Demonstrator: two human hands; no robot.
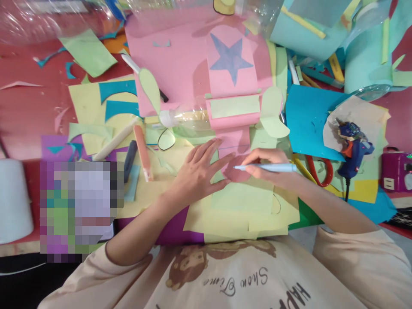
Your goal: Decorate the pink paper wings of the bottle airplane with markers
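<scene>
My right hand (267,165) grips a light blue marker (277,168), its tip pointing left over the lower part of a pink paper piece (234,150). A thin line crosses that paper higher up. Spread flat, my left hand (201,169) rests at the paper's left edge with its fingers reaching toward the tip. Beneath lie pale green and yellow sheets (241,210). Just beyond is a clear plastic bottle (193,118) on its side, wrapped in pink paper with a pale green band (234,106). Pale green leaf shapes (273,112) stick out beside it.
A blue star (231,58) sits on pink paper at the back. To the right are red-handled scissors (322,171), a blue glue gun (352,154) with a cord, and a turquoise-covered bottle (367,60). Markers (143,150) and paper scraps lie left; a white cylinder (14,201) stands far left.
</scene>
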